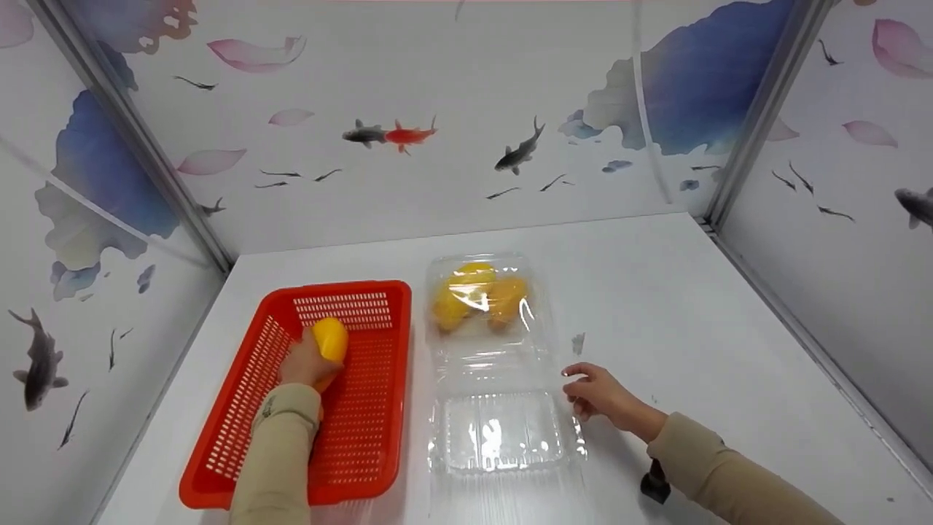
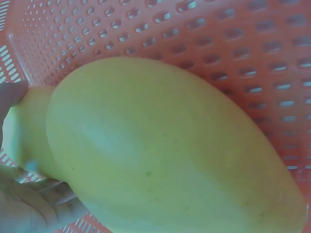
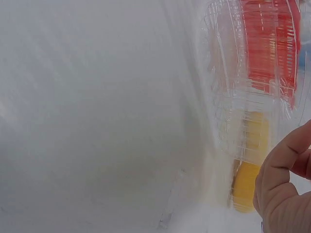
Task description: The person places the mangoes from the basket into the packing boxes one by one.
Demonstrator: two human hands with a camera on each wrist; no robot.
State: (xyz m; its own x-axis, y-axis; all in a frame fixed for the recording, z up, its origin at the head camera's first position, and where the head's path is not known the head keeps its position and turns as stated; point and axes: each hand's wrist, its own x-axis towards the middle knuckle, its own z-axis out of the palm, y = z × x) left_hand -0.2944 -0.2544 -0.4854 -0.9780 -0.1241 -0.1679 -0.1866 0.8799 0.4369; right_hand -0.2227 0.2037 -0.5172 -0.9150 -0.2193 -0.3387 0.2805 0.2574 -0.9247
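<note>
In the head view, my left hand (image 1: 302, 364) reaches into the red basket (image 1: 399, 408) and grips a yellow mango (image 1: 332, 339). The left wrist view has the thumb and fingers on either side of that mango (image 2: 36, 116). A second mango (image 2: 170, 145) lies close to that camera; my sleeve mostly covers it from above. My right hand (image 1: 601, 394) is beside the right edge of the clear plastic clamshell box (image 1: 503, 430), fingers loosely bent and holding nothing. Whether it touches the edge, I cannot tell. Yellow mangoes (image 1: 477, 295) sit in the box's far half.
The basket and the box stand side by side on a white table (image 1: 656, 292). White panels printed with fish and petals enclose the back and both sides. A small black object (image 1: 655, 485) shows below the right sleeve.
</note>
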